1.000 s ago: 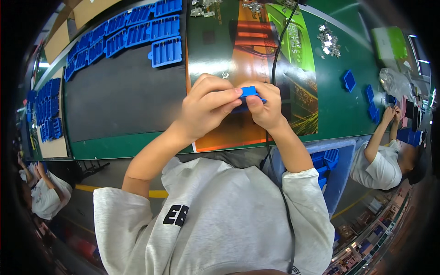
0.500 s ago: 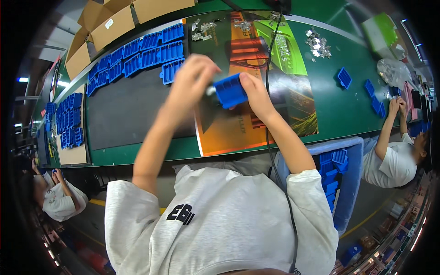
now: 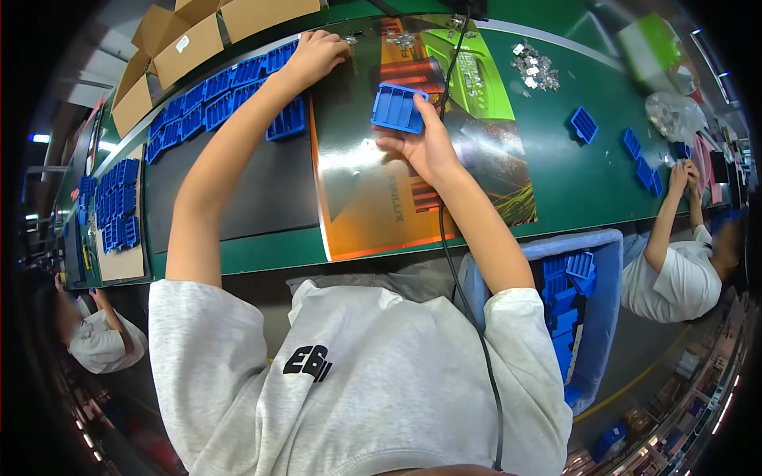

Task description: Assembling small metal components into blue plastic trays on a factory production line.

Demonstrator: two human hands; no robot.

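My right hand (image 3: 425, 147) grips a blue slotted plastic tray (image 3: 397, 109) above the printed mat, thumb on its right edge and fingers beneath. The tray's long open compartments face up. Farther off to the left, my left hand (image 3: 317, 55) reaches to the far side of the table with its fingers bent down and close together. Small silvery metal pieces (image 3: 353, 38) lie right beside its fingertips; whatever is under the fingers is hidden. Rows of similar blue trays (image 3: 214, 94) stand on a dark board left of the mat, partly behind my left forearm.
Open cardboard boxes (image 3: 186, 51) stand at the far left. More metal pieces (image 3: 536, 67) lie right of the mat (image 3: 365, 230). A black cable (image 3: 443, 230) crosses the mat. A lined bin (image 3: 607, 309) of blue parts stands below the table edge. Co-workers (image 3: 675, 266) sit at both sides.
My left hand has moved from beside the tray to the far metal pieces. My right hand has shifted slightly away from me, turning the tray's compartments upward.
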